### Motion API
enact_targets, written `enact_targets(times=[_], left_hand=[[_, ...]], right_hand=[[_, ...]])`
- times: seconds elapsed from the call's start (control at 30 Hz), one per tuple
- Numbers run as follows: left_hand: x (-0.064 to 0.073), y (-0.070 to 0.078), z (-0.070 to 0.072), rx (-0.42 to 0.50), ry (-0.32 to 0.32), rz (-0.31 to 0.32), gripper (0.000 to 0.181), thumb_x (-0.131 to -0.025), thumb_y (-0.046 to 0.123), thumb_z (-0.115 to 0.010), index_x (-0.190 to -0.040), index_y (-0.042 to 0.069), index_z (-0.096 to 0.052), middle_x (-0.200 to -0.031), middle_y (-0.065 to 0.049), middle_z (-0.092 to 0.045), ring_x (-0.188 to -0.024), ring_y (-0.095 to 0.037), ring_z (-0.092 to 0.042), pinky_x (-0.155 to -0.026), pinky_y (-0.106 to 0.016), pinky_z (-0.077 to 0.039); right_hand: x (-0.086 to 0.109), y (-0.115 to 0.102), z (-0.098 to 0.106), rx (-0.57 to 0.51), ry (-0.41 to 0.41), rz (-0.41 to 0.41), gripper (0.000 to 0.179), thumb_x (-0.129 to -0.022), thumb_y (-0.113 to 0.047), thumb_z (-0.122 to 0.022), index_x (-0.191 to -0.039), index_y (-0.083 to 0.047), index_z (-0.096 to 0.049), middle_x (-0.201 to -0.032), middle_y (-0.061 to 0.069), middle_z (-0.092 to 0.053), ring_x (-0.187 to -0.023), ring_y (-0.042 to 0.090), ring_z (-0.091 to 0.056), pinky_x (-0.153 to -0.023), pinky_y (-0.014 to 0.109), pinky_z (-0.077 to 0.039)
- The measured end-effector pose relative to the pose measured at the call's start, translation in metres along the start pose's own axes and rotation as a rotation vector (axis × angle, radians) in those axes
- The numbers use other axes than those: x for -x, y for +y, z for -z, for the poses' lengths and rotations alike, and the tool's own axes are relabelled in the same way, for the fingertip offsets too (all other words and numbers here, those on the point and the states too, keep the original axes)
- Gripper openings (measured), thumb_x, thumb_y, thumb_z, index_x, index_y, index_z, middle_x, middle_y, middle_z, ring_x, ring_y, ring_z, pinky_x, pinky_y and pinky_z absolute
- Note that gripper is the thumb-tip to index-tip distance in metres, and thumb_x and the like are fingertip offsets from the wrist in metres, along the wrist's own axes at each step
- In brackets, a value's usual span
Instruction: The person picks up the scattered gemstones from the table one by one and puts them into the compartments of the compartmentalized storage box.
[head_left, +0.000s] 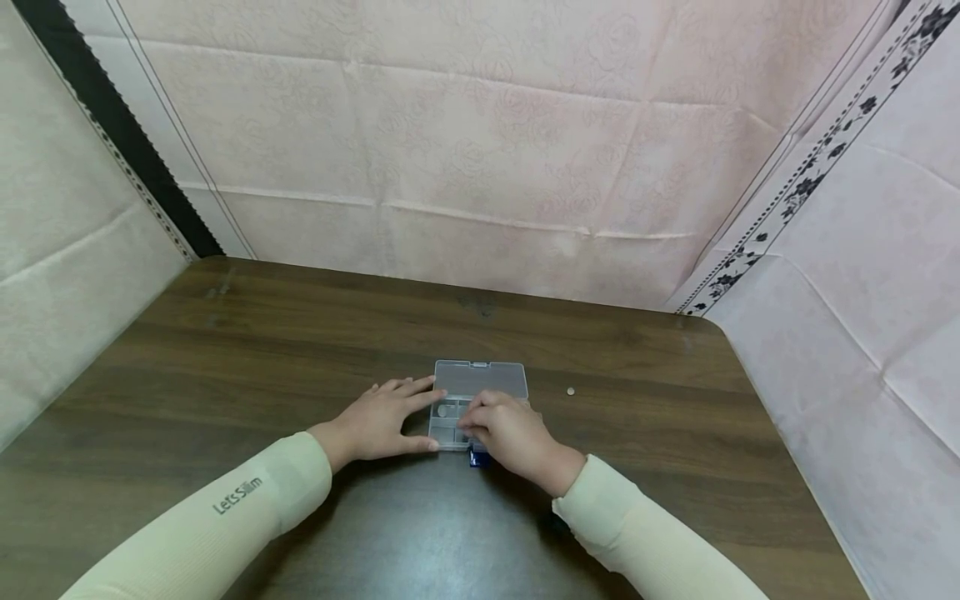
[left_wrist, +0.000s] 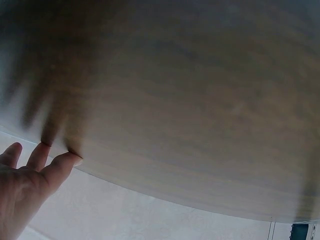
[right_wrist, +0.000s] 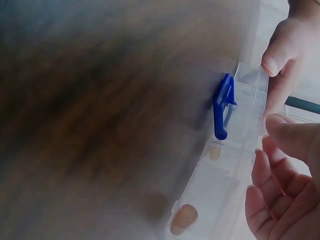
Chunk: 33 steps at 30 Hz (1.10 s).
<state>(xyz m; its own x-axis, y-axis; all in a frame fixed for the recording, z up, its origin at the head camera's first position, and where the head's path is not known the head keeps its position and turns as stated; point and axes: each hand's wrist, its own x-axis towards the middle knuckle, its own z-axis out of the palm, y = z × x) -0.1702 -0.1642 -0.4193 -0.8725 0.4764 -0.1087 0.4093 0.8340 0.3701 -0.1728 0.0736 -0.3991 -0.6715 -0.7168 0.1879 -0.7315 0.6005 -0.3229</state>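
A clear plastic pill box [head_left: 447, 435] with several small compartments lies on the table, its lid [head_left: 480, 379] folded back. My left hand [head_left: 386, 421] steadies its left side, thumb and fingers stretched out. Over the compartments hovers my right hand [head_left: 510, 429], thumb and index fingertips close together; whether something small sits between them I cannot tell. A round white tablet [head_left: 442, 411] lies in a left compartment. The right wrist view shows a brown oval pill [right_wrist: 184, 220] and a smaller one [right_wrist: 214, 153] inside. A blue latch [right_wrist: 223, 107] hangs at the front edge.
One small white tablet [head_left: 571, 391] lies on the wooden table [head_left: 337, 325], right of the box. Pale patterned cloth [head_left: 480, 150] hangs behind the table and along both sides.
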Motion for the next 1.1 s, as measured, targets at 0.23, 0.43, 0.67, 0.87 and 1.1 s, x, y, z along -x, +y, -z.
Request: enact_targets(times=[0.23, 0.43, 0.67, 0.87, 1.1], left_hand=[[0.000, 0.001, 0.000, -0.003, -0.007, 0.002, 0.078, -0.085, 0.068, -0.056, -0.150, 0.029, -0.037, -0.159, -0.001, -0.025, -0.141, -0.041, -0.027, -0.105, -0.069, -0.022], [0.000, 0.000, -0.001, -0.009, -0.005, 0.003, 0.080, -0.085, 0.068, -0.056, -0.150, 0.028, -0.036, -0.159, 0.000, -0.025, -0.141, -0.041, -0.027, -0.105, -0.069, -0.022], [0.000, 0.000, -0.001, -0.018, -0.004, 0.010, 0.080, -0.084, 0.069, -0.056, -0.150, 0.029, -0.036, -0.159, 0.000, -0.025, -0.141, -0.040, -0.028, -0.105, -0.069, -0.023], [0.000, 0.000, -0.001, -0.019, -0.002, 0.012, 0.079, -0.084, 0.069, -0.055, -0.150, 0.029, -0.037, -0.159, 0.000, -0.026, -0.141, -0.041, -0.028, -0.105, -0.069, -0.023], [0.001, 0.001, -0.001, -0.011, 0.004, 0.013, 0.078, -0.085, 0.068, -0.056, -0.149, 0.028, -0.038, -0.158, -0.001, -0.027, -0.140, -0.041, -0.029, -0.105, -0.070, -0.023]], right_hand=[[0.001, -0.002, 0.002, -0.012, -0.033, -0.036, 0.027, -0.089, -0.023, -0.071, -0.114, -0.013, -0.072, -0.120, 0.002, -0.063, -0.112, 0.020, -0.058, -0.093, 0.047, -0.049], [0.003, -0.001, 0.002, -0.009, 0.011, -0.026, 0.041, -0.087, -0.028, -0.073, -0.125, -0.014, -0.066, -0.132, 0.006, -0.058, -0.123, 0.025, -0.052, -0.101, 0.048, -0.043], [0.007, 0.002, 0.004, 0.027, 0.045, -0.056, 0.051, -0.086, -0.037, -0.073, -0.132, -0.017, -0.061, -0.144, 0.006, -0.048, -0.136, 0.028, -0.040, -0.107, 0.054, -0.034], [0.008, 0.006, 0.007, 0.056, 0.074, -0.062, 0.052, -0.086, -0.039, -0.072, -0.131, -0.016, -0.062, -0.145, 0.006, -0.048, -0.135, 0.028, -0.041, -0.107, 0.054, -0.034], [0.010, 0.014, 0.011, 0.030, 0.108, -0.078, 0.052, -0.084, -0.037, -0.074, -0.131, -0.016, -0.062, -0.143, 0.008, -0.049, -0.133, 0.029, -0.043, -0.106, 0.056, -0.035]])
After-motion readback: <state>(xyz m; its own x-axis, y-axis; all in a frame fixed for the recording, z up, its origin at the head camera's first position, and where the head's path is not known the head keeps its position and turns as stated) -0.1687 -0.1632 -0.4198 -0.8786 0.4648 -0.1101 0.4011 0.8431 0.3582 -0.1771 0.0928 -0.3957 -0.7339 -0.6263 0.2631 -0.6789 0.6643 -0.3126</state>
